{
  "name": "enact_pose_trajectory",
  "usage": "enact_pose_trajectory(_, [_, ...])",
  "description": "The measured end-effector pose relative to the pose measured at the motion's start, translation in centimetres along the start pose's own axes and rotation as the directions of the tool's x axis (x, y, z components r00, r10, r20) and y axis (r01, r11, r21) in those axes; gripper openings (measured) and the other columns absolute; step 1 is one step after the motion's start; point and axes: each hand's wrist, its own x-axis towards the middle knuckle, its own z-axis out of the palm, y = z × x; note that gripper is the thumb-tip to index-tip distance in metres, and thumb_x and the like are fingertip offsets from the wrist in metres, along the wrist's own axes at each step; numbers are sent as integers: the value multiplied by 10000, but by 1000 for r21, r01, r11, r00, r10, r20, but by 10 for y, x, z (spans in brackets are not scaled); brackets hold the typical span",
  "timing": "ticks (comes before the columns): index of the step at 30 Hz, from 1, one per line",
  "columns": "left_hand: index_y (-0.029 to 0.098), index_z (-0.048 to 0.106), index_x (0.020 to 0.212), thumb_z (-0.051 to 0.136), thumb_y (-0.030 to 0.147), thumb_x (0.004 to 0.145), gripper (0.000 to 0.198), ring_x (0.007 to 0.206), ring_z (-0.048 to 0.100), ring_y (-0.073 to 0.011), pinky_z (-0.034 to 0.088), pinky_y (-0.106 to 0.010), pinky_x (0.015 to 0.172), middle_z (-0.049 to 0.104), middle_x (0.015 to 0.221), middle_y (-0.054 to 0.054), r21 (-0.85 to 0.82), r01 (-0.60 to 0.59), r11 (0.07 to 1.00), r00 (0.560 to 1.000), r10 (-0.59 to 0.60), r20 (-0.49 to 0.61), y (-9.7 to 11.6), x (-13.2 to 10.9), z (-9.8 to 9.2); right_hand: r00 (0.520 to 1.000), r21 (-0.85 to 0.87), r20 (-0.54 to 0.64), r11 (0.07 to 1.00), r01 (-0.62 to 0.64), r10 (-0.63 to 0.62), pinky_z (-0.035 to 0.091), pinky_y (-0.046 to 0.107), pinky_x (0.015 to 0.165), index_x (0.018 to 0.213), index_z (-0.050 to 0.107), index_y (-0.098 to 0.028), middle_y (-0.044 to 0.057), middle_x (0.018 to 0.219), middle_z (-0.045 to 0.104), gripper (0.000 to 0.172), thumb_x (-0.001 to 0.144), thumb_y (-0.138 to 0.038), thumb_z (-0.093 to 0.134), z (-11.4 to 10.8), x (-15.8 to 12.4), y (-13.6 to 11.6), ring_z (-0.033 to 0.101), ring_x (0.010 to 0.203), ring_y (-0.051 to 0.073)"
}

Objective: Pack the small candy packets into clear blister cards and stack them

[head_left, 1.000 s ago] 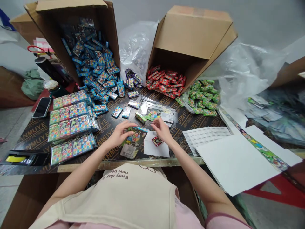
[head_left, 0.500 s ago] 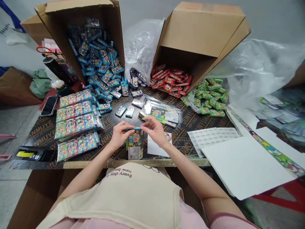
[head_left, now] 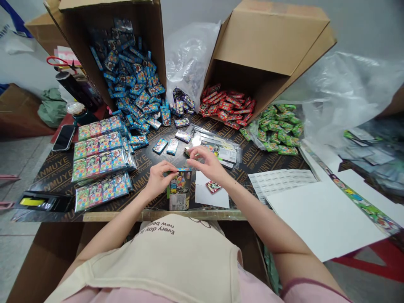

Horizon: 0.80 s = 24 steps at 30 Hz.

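Observation:
My left hand (head_left: 160,179) pinches the end of a small blue box (head_left: 183,169) at the top edge of a dark printed packet (head_left: 179,189). Only a thin blue strip of that box shows. My right hand (head_left: 206,165) is raised just to the right, thumb and forefinger apart, with no item visible between them. Close behind its fingertips lies a small dark box (head_left: 187,152), partly covered. A small red box (head_left: 213,186) rests on white paper (head_left: 202,195) under my right wrist.
Cartons of blue boxes (head_left: 139,88) and red boxes (head_left: 227,105) stand behind. Green boxes (head_left: 280,130) lie to the right. Filled packs (head_left: 99,164) are stacked left, near a phone (head_left: 64,137) and tape dispenser (head_left: 44,202). White sheets (head_left: 322,214) overhang the front right.
My right hand has let go of the blue box and moved slightly up and right, uncovering more of the red box. My left hand keeps its pinch.

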Motion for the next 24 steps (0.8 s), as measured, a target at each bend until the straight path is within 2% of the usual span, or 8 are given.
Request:
enact_pose_trajectory(2, [180,675,709,690,190,751,46,703,637,-163,503,-302,677,676,738,-36,-24,8,1000,1000,-9,-18,1,1,-1,970,118,231,987,-110,80,443,316,747,671,557,-184,53,889,654,283,744,-429,678,2,11,-1,589,857,188])
enact_pose_trajectory(4, [173,655,688,677,167,730,47,691,637,-163,498,-300,671,676,730,-37,-29,3,1000,1000,-4,-29,2,2,-1,905,180,406,960,-216,128,419,275,658,653,546,-174,20,741,630,323,704,-452,702,7,18,0,557,701,143])
enact_pose_trajectory(7, [174,640,688,633,146,712,38,695,629,-162,490,-299,671,670,741,-36,-18,-5,1000,1000,5,-24,4,1,-1,869,195,466,938,-285,167,357,238,571,654,543,-167,-27,616,565,331,674,-448,719,14,23,4,479,578,99])
enact_pose_trajectory(13, [178,590,632,738,277,697,190,657,596,-154,465,-290,645,632,677,-14,12,60,998,994,-59,-96,6,0,5,872,213,451,926,-313,191,341,225,531,630,516,-168,-42,558,544,348,649,-438,735,20,25,12,472,533,87])
enact_pose_trajectory(16, [178,586,644,736,274,709,190,672,585,-149,461,-279,653,622,690,-7,8,116,993,986,-115,-117,3,-2,10,914,272,334,906,-326,229,331,206,494,686,486,-184,-74,521,523,346,613,-385,758,30,19,16,453,477,75])
enact_pose_trajectory(19, [177,618,811,773,297,666,244,705,608,-147,482,-260,651,649,763,-4,-157,253,955,958,-270,-97,-5,-11,18,942,343,223,884,-316,250,367,206,490,873,479,-219,-89,544,550,331,669,-350,704,39,10,20,483,470,93])
enact_pose_trajectory(22, [158,627,921,729,349,717,297,727,653,-170,530,-287,670,700,823,-30,-350,395,849,915,-400,63,-5,-29,21,965,253,132,934,-252,225,487,290,645,1074,485,-246,-4,790,673,339,778,-370,593,26,13,37,632,717,165])
enact_pose_trajectory(24, [156,653,920,661,345,790,229,744,674,-190,551,-316,692,722,849,-50,-310,410,858,910,-404,87,6,-44,12,982,5,-34,983,-185,185,489,389,821,1163,500,-242,73,1051,667,392,810,-401,563,-1,18,60,619,998,229])
